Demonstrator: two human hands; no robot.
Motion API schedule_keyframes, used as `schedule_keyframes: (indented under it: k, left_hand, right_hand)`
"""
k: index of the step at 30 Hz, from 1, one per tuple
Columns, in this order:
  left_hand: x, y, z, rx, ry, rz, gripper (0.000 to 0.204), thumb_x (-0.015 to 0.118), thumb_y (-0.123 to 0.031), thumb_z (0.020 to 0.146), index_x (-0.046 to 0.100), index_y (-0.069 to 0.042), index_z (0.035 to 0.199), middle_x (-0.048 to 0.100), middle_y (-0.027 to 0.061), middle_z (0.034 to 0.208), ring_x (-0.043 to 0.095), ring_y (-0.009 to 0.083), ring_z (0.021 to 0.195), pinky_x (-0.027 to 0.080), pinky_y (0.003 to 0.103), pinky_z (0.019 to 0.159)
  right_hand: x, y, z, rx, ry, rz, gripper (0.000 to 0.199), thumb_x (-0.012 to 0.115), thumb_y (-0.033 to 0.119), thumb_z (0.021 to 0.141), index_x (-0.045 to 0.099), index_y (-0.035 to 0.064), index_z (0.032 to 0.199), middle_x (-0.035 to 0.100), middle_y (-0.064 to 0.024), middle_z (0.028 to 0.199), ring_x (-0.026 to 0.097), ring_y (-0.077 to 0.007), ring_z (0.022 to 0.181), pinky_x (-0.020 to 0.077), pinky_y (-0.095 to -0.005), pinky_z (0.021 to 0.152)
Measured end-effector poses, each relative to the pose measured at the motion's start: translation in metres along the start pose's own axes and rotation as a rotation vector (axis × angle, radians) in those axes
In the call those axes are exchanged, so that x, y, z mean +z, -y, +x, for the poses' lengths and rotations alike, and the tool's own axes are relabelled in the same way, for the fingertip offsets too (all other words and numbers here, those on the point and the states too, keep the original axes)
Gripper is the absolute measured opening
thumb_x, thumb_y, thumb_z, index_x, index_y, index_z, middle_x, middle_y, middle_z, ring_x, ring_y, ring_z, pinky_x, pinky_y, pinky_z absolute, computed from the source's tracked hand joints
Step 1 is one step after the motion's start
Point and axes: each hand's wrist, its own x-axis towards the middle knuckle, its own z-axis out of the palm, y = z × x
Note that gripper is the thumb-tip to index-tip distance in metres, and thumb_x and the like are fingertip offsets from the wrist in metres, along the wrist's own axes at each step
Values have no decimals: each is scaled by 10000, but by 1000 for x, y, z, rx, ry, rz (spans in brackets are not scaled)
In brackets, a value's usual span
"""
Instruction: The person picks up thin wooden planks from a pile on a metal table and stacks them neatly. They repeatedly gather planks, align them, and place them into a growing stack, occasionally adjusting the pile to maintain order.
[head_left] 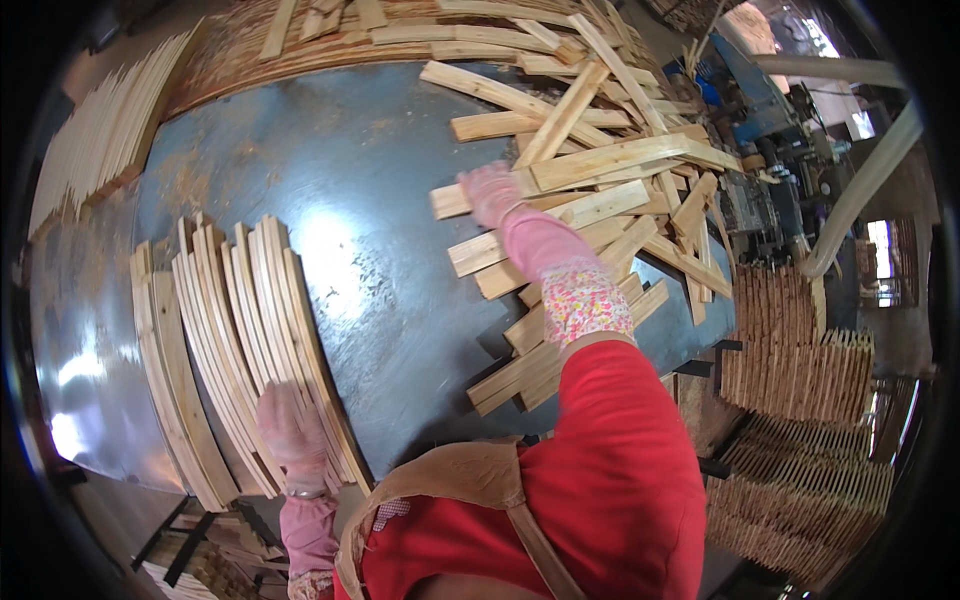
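Blue-grey tabletop (pixel 400 350) filled the frame's centre. From my distant post I saw the right hand (pixel 490 195), upper centre, touching a plank (pixel 449 202) in the jumbled pile (pixel 620 160), the left hand (pixel 292 430), lower left, on lined-up slats (pixel 265 300) (whether either gripped, I couldn't tell).

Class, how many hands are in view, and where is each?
2: the left hand on the lined-up slats, the right hand on a board at the loose pile.

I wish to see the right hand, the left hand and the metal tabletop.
Right hand (pixel 490 195): head view, back of hand.
Left hand (pixel 291 428): head view, back of hand.
Metal tabletop (pixel 400 310): head view, bare middle.
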Motion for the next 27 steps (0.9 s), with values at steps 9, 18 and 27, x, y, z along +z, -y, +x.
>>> schedule_keyframes:
  k: [9, 18, 27]
  left_hand:
    - [85, -176, 130, -118, 891, -8, 1053, 884, -544, 766, 421, -68, 1584, 499, 210, 1561, 505, 408, 1427, 387, 539, 1201]
    - [126, -173, 43, -145, 431, -213, 696, 790, -265, 895, 531, -107, 1522, 655, 151, 1338, 626, 355, 1224, 513, 470, 1038]
    - [67, -169, 24, -1075, 329, -1759, 608, 625, -229, 991, 495, 56, 1511, 708, 215, 1236, 754, 336, 1012, 657, 467, 877]
  right_hand:
    - [-21, 8, -71, -571, -151, 358, 813, 843, 217, 754, 572, 54, 1503, 630, -190, 1398, 600, -379, 1275, 454, -474, 1147]
    - [-32, -143, -66, -187, -136, 38, 948, 798, 400, 829, 390, 150, 1647, 693, -175, 1240, 733, -343, 1003, 584, -468, 870]
    - [-3, -23, -30, 372, 144, 2000, 934, 818, 594, 911, 429, 31, 1546, 630, -252, 1234, 696, -359, 902, 656, -535, 767]
